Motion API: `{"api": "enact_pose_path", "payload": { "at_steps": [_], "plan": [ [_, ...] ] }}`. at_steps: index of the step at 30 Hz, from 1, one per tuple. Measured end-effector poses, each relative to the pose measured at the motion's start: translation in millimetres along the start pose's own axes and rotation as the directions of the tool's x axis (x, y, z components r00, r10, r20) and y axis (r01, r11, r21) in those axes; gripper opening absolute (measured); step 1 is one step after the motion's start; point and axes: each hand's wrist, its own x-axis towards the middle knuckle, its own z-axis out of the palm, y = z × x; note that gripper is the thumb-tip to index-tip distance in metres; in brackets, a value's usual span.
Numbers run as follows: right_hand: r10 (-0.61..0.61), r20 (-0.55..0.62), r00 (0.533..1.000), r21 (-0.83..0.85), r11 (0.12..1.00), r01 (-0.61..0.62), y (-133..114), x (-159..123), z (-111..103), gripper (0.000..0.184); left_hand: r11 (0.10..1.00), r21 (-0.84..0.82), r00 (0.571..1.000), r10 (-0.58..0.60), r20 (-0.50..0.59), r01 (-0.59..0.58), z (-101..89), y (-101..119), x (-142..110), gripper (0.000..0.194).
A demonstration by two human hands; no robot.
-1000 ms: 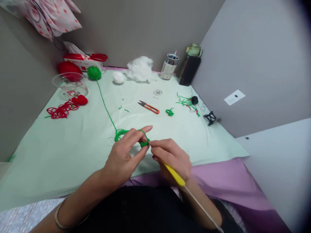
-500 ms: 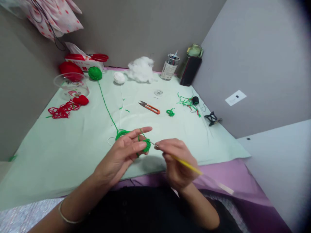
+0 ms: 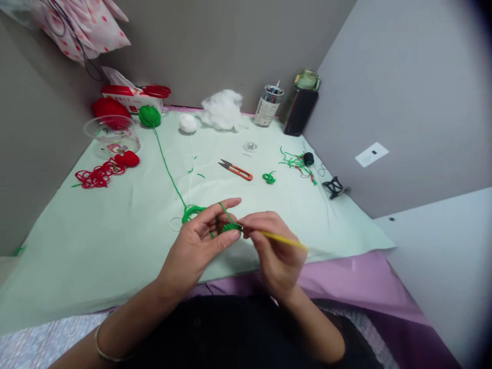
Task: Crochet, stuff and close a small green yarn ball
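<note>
My left hand (image 3: pixel 203 236) pinches a small green crochet piece (image 3: pixel 231 227) between thumb and fingers, its index finger stretched out with green yarn over it. My right hand (image 3: pixel 274 251) is closed around a crochet hook (image 3: pixel 284 239) with a yellow handle. The hook's thin metal end meets the edge of the green piece; its very tip is hidden by fingers and stitches. Behind my left hand lies a loose coil of green yarn (image 3: pixel 192 212), from which a strand runs back to a green yarn ball (image 3: pixel 149 117).
Orange thread snips (image 3: pixel 236 170) lie mid-table, left of a small green crocheted ring (image 3: pixel 269 178). Yarn scraps (image 3: pixel 295 161) and a black thread spool (image 3: pixel 308 159) are at right. Red yarn (image 3: pixel 96 176) and a clear plastic tub (image 3: pixel 115 138) sit at left. White stuffing (image 3: pixel 223 110) stands at the back.
My right hand has moved slightly up and left, bringing the hook closer to the green piece. My left hand has tilted the piece, which now shows edge-on, with the thumb along its front.
</note>
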Motion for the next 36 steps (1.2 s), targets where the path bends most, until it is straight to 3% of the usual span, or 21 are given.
{"api": "enact_pose_path", "payload": {
  "at_steps": [2,4,6,9,11,13,16,20,24,29,31,33,36],
  "plan": [
    [-0.195,0.048,0.98,-0.259,0.945,0.201,0.3,-5.0,1.3,0.037,0.994,-0.101,0.998,-0.051,-0.029,0.047,3.3,0.1,-0.7,0.047],
    [-0.307,0.068,0.949,-0.37,0.876,0.31,0.5,-6.6,1.6,0.041,0.963,-0.223,0.988,-0.154,0.014,0.153,4.1,1.7,-0.4,0.047],
    [-0.258,0.003,0.966,-0.3,0.922,0.247,0.1,-3.3,0.6,0.033,0.927,-0.297,0.974,-0.22,0.059,0.227,2.1,4.2,1.3,0.043],
    [0.017,-0.125,0.992,0.022,1.0,-0.015,-0.9,6.9,-1.9,0.021,0.927,-0.306,0.976,-0.211,0.057,0.218,-1.6,7.8,4.0,0.036],
    [0.163,-0.099,0.982,0.241,0.961,-0.135,-0.3,12.7,-2.1,0.016,0.948,-0.256,0.982,-0.183,0.048,0.189,-1.0,8.6,4.4,0.036],
    [0.216,-0.031,0.976,0.327,0.925,-0.194,1.4,15.6,-0.3,0.014,0.972,-0.181,0.989,-0.14,0.049,0.146,1.4,7.9,3.6,0.038],
    [0.203,-0.015,0.979,0.27,0.944,-0.191,2.7,15.1,3.4,0.015,0.996,-0.066,0.997,-0.054,0.054,0.058,3.4,6.6,1.7,0.034],
    [0.094,-0.014,0.996,0.167,0.982,-0.09,-1.2,11.1,5.5,0.015,1.0,-0.03,0.999,-0.001,0.033,0.002,1.4,8.7,1.8,0.011],
    [-0.084,-0.051,0.995,-0.065,0.995,0.081,-3.4,14.4,2.6,0.023,0.987,-0.123,0.995,-0.102,0.001,0.102,1.5,9.5,3.7,0.033],
    [-0.143,-0.222,0.965,-0.178,0.979,0.104,3.9,43.7,-7.4,0.021,0.956,-0.102,0.951,-0.257,0.17,0.276,4.1,5.4,5.0,0.031],
    [-0.165,-0.239,0.957,-0.205,0.972,0.117,6.3,58.3,-10.1,0.017,0.948,-0.082,0.931,-0.281,0.234,0.307,3.7,6.8,6.3,0.03],
    [-0.121,-0.227,0.966,-0.163,0.983,0.085,8.0,71.7,-12.2,0.013,0.954,-0.067,0.93,-0.267,0.253,0.292,1.0,10.9,8.3,0.027],
    [0.118,-0.153,0.981,0.105,0.989,-0.103,13.0,90.3,-19.8,0.013,0.964,-0.049,0.941,-0.243,0.237,0.261,-8.5,20.9,13.1,0.022]
  ]
}}
